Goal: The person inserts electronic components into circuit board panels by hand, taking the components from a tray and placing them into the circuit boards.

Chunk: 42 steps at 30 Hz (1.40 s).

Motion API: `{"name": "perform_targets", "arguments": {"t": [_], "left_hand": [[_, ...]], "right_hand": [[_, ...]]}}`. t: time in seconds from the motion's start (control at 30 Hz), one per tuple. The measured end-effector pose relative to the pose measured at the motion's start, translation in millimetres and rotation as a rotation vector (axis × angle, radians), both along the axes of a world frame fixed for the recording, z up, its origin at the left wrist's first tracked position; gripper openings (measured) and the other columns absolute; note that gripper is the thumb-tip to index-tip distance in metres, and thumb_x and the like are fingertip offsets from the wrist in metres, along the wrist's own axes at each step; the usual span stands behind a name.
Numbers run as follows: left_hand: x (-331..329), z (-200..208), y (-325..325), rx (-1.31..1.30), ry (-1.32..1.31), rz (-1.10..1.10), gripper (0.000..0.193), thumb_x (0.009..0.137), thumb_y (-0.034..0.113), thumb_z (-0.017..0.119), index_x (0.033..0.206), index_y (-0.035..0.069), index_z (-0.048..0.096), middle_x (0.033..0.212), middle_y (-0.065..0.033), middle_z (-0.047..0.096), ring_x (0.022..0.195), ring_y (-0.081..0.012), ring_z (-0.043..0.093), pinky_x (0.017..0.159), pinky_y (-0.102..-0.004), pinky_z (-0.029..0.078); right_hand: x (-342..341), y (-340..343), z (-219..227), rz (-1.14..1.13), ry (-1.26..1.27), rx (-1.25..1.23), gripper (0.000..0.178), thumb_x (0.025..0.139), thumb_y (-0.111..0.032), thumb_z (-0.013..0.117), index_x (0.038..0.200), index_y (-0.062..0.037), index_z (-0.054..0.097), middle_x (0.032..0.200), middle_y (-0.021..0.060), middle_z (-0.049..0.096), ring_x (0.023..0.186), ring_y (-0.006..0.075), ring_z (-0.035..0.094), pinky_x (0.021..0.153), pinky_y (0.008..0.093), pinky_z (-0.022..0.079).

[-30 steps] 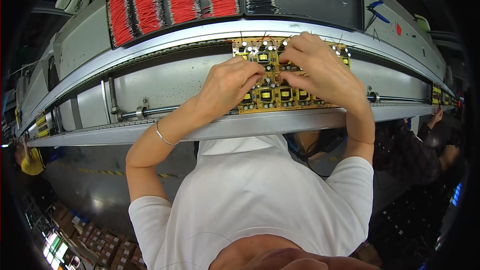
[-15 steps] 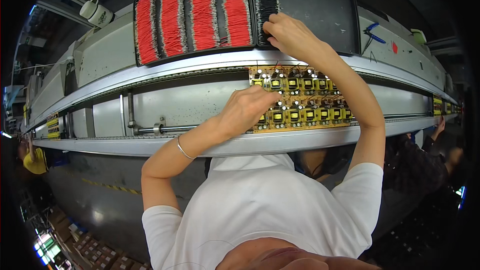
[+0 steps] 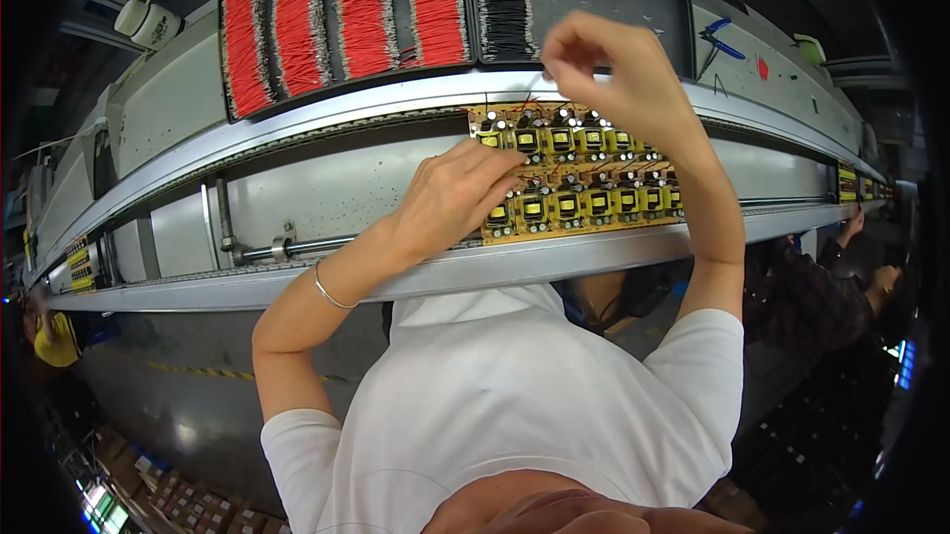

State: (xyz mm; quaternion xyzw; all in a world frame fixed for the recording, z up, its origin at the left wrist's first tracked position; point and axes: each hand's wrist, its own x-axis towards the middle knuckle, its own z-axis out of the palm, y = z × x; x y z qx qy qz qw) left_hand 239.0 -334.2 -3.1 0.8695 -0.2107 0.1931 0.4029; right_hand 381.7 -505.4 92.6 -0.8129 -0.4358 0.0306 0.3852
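A panel of joined circuit boards (image 3: 579, 170), set with yellow transformers and small capacitors, lies across the conveyor rails in front of me. My left hand (image 3: 450, 188) rests over its left end, fingers bent and drawn together at the boards; what they pinch is hidden. Above the panel's far edge, my right hand (image 3: 618, 64) is raised with thumb and forefinger pinched. A tiny dark end shows at those fingertips, seemingly a black wire. Beyond it, cut black wires (image 3: 504, 7) lie stacked in the tray. Short red and dark wires stand up from the boards.
A black two-part tray (image 3: 604, 0) behind the far rail (image 3: 396, 97) also holds stacks of red wires (image 3: 366, 9). Blue-handled cutters (image 3: 720, 42) lie to its right, a white mug (image 3: 148, 21) to its left. Other people work along the line at both ends.
My right hand has left the black wires and come toward me, over the far rail. My left hand stays at the panel's left end. The whole view has shifted slightly.
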Motion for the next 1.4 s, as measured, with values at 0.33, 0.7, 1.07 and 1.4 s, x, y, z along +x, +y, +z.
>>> {"name": "perform_targets", "arguments": {"t": [0.33, 0.7, 1.07, 1.4], "left_hand": [[0.8, 3.7, 2.1, -0.044, 0.026, 0.108, 0.022, 0.082, -0.003, 0.069, 0.103, 0.000, 0.069, 0.086, -0.0070, 0.068, 0.068, -0.0190, 0.056, 0.060, -0.0297, 0.047], [2.1, -1.9, 2.8, -0.055, -0.007, 0.112, 0.023, 0.081, -0.006, 0.070, 0.103, 0.000, 0.070, 0.085, -0.0063, 0.068, 0.065, -0.0167, 0.054, 0.059, -0.0272, 0.045], [0.6, 0.5, 3.4, -0.051, 0.006, 0.108, 0.019, 0.081, -0.004, 0.068, 0.100, -0.001, 0.068, 0.086, -0.0089, 0.069, 0.069, -0.0207, 0.058, 0.061, -0.0305, 0.049], [-0.7, 2.8, 4.5, -0.036, 0.021, 0.110, 0.019, 0.081, -0.005, 0.068, 0.100, -0.001, 0.068, 0.087, -0.0087, 0.069, 0.070, -0.0204, 0.058, 0.062, -0.0301, 0.049]], "right_hand": [[-43.5, -33.7, -42.2, 0.107, -0.026, -0.110, 0.009, 0.075, 0.001, 0.069, 0.080, -0.0023, 0.063, 0.085, 0.0046, 0.062, 0.080, 0.0194, 0.054, 0.072, 0.0286, 0.045], [-43.3, -35.8, -55.2, 0.098, -0.034, -0.148, 0.009, 0.076, 0.001, 0.070, 0.080, -0.0023, 0.063, 0.087, 0.0039, 0.058, 0.082, 0.0197, 0.052, 0.072, 0.0294, 0.043], [-43.7, -37.6, -56.1, 0.099, -0.039, -0.150, 0.009, 0.075, 0.000, 0.070, 0.079, -0.0030, 0.063, 0.088, 0.0040, 0.057, 0.082, 0.0198, 0.051, 0.073, 0.0295, 0.043], [-29.9, -36.2, -34.9, 0.150, -0.172, -0.359, 0.010, 0.078, -0.005, 0.072, 0.082, -0.0029, 0.063, 0.089, 0.0048, 0.057, 0.085, 0.0203, 0.051, 0.075, 0.0311, 0.043]]}}
